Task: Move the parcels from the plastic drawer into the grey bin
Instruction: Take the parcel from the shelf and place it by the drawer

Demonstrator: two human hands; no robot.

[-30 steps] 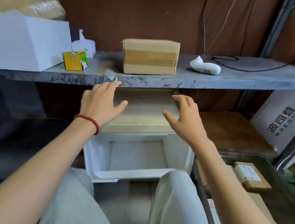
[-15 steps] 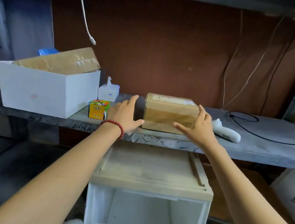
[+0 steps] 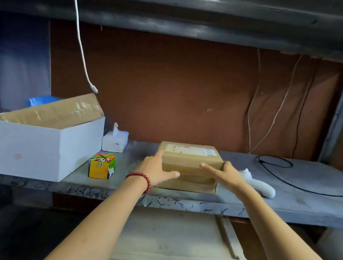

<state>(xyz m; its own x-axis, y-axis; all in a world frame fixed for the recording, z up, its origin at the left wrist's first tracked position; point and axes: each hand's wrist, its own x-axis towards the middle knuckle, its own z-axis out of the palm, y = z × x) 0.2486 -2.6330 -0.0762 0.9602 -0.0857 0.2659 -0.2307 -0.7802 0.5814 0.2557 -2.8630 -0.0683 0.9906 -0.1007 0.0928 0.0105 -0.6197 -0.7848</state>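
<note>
A brown cardboard parcel (image 3: 191, 154) with a white label on top sits on the grey shelf (image 3: 288, 203). My left hand (image 3: 156, 171), with a red bead bracelet at the wrist, lies flat against the parcel's left side, thumb across the front. My right hand (image 3: 226, 174) presses on the parcel's right side, thumb stretched over the front face. The parcel still rests on the shelf. Below the shelf is the beige top of the plastic drawer unit (image 3: 172, 240); its drawer is mostly cut off at the bottom edge. The grey bin is out of view.
A white open box (image 3: 31, 149) holding a taped brown package stands at the shelf's left. A small colourful carton (image 3: 101, 165) and a white tissue pack (image 3: 115, 140) lie between it and the parcel. A white handheld device (image 3: 257, 185) and a black cable (image 3: 291, 179) lie to the right. A white cord (image 3: 80, 35) hangs above.
The view tilted up from the open drawer and bin to the shelf. Both hands rose from the drawer unit's top and closed in on the parcel's sides.
</note>
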